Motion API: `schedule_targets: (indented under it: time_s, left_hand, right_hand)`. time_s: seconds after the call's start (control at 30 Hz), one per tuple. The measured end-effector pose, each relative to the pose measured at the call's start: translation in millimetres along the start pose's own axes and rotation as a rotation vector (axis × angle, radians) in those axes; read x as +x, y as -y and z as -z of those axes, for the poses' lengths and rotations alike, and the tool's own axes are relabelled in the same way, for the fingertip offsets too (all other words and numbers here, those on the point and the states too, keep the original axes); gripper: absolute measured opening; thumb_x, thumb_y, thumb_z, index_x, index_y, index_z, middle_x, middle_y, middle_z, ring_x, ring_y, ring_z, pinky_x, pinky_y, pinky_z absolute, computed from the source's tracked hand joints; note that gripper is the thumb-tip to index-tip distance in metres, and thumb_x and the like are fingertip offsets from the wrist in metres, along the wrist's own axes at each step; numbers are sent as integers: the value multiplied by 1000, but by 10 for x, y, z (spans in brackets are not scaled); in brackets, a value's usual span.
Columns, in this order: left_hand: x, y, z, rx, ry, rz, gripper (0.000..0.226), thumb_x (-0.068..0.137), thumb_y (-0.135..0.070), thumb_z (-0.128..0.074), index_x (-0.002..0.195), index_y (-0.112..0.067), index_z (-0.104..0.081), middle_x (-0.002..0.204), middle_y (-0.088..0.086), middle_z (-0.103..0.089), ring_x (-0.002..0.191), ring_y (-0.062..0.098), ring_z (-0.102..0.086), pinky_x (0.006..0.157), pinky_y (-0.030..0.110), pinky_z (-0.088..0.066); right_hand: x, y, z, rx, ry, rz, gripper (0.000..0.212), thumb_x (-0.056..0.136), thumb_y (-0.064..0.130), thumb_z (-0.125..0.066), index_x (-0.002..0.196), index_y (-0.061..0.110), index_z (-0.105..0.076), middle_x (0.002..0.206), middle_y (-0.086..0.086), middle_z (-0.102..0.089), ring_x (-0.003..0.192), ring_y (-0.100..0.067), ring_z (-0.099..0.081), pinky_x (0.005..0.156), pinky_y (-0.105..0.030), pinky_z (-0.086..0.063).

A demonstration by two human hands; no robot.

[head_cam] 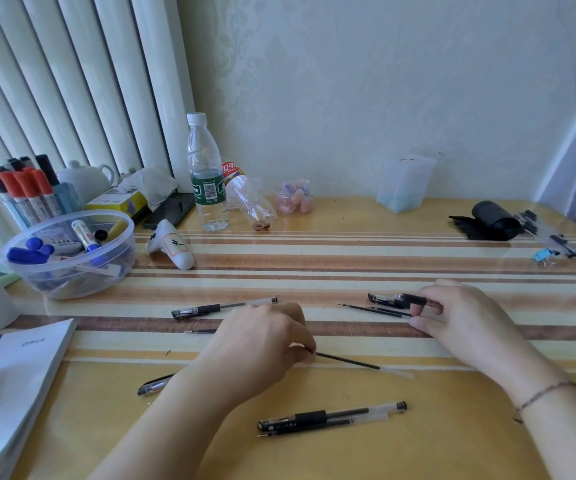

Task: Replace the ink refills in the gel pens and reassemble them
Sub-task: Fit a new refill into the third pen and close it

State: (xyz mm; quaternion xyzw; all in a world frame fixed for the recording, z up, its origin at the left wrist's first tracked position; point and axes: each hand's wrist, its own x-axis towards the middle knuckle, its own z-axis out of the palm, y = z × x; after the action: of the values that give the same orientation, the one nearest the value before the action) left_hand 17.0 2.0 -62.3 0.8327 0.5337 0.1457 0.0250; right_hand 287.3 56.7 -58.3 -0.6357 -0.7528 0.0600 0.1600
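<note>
From the head view, the left hand (262,341) rests on the striped tabletop (348,258), its fingertips pinching the near end of a black refill (348,361) that lies flat and points right toward the tabletop's middle. The right hand (452,317) reaches over a pen barrel with a black grip (397,300), finger and thumb curled round its end; two loose refills (376,309) lie just beside it, touching or nearly touching the fingertips.

The step in hand looks like pairing a fresh refill with an opened barrel. The next move probably calls for lifting both pieces clear of the tabletop, lining the refill's tip up with the barrel's open end, and sliding it in before screwing the front section back on.

Other pens wait around: a capped gel pen (224,307) beyond the left hand, another pen (154,384) partly hidden under the left forearm, and a pen with a spare refill (331,417) alongside it nearest the camera. A further refill (199,331) peeks out left of the hand. At the back stand a water bottle (206,174), a clear tub of markers (71,254) and a booklet (12,382); none blocks the work, though the scattered refills could be confused for one another.
</note>
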Motion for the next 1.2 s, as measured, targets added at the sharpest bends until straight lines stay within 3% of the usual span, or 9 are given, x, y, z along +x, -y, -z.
schedule_targets:
  time_s: [0.3, 0.4, 0.53, 0.63, 0.73, 0.93, 1.03, 1.1, 1.2]
  left_hand:
    - [-6, 6, 13, -23, 34, -8, 25, 93, -40, -55, 117, -40, -61, 106, -19, -62, 79, 6, -55, 66, 26, -43]
    - [-2, 78, 73, -27, 8, 35, 16, 92, -37, -58, 105, -38, -66, 104, -21, -62, 74, 4, -52, 66, 27, -45]
    - [-9, 132, 106, -43, -86, 132, 10, 90, -40, -60, 96, -36, -67, 96, -22, -63, 67, 4, -58, 62, 25, -43]
    - [18, 97, 71, -265, -191, 242, 7, 87, -35, -67, 92, -37, -70, 85, -25, -67, 63, -9, -54, 59, 17, -40]
    - [41, 68, 8, -417, -156, 292, 8, 85, -33, -69, 91, -38, -71, 85, -23, -70, 51, -9, -51, 59, 21, -45]
    - [48, 22, -11, -462, -151, 265, 8, 89, -29, -66, 93, -34, -70, 83, -21, -68, 52, -12, -51, 53, 12, -33]
    - [47, 31, -8, -486, -173, 265, 6, 90, -30, -64, 91, -34, -69, 85, -21, -69, 48, -3, -49, 54, 18, -35]
    - [43, 37, -7, -489, -170, 267, 7, 90, -31, -64, 90, -34, -69, 86, -22, -69, 46, 0, -48, 55, 20, -37]
    - [33, 15, 0, -456, -145, 268, 7, 90, -32, -64, 91, -34, -70, 85, -21, -68, 55, -6, -50, 57, 18, -36]
  right_hand:
    - [13, -21, -41, -95, 64, 26, 12, 93, 38, -55, 84, 30, -60, 81, 17, -46, 67, 3, -45, 52, -23, -36]
    - [10, 2, -55, -148, 38, 61, 18, 95, 37, -51, 80, 28, -54, 79, 15, -43, 64, -1, -46, 49, -22, -34]
    - [-53, 96, -4, -80, 19, 159, 13, 96, 34, -50, 85, 28, -54, 77, 17, -51, 66, 0, -50, 52, -19, -38]
    - [-105, 216, -3, -7, 52, 194, 6, 94, 33, -53, 92, 38, -56, 75, 18, -64, 63, 3, -54, 51, -19, -39]
    - [-112, 240, -46, 3, 21, 210, 6, 93, 35, -54, 95, 40, -58, 71, 17, -65, 61, 3, -55, 49, -20, -38]
    - [-108, 239, -51, 0, 36, 194, 7, 93, 36, -54, 94, 42, -55, 73, 18, -66, 62, -1, -58, 52, -23, -45]
    - [-115, 248, -50, -4, 47, 183, 8, 93, 36, -55, 98, 40, -58, 73, 19, -66, 58, 3, -55, 48, -21, -40]
    - [-116, 248, -53, 0, 53, 182, 8, 93, 36, -55, 99, 39, -59, 73, 17, -67, 58, 0, -57, 50, -24, -45]
    - [-120, 257, -52, 17, 42, 186, 8, 92, 37, -57, 98, 39, -61, 71, 17, -67, 58, -3, -57, 54, -28, -49]
